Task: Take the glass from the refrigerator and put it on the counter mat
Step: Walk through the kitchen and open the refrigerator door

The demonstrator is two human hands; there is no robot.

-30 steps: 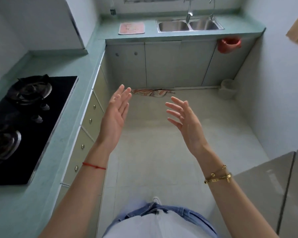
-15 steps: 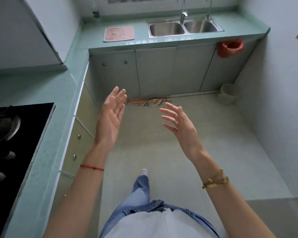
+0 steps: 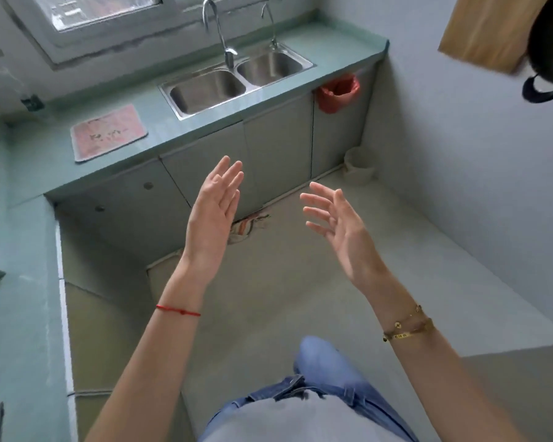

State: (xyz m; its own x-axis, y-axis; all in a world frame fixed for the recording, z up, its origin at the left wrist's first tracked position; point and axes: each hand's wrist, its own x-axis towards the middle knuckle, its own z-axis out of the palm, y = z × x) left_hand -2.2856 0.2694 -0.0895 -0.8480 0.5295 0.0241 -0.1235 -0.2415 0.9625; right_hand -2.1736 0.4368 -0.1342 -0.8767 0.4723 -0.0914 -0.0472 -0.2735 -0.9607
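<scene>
Head view: left hand (image 3: 213, 215) and right hand (image 3: 344, 229) raised mid-air, fingers spread, both empty — apart from each other. Pink counter mat (image 3: 108, 133) lies bare (left of the sink (image 3: 237, 81)). Glass not visible.

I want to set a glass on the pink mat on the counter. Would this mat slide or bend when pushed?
The pink mat looks thin and soft, so it would probably flop if lifted. Lying flat on the smooth counter, it might slide a little when pushed.
</scene>
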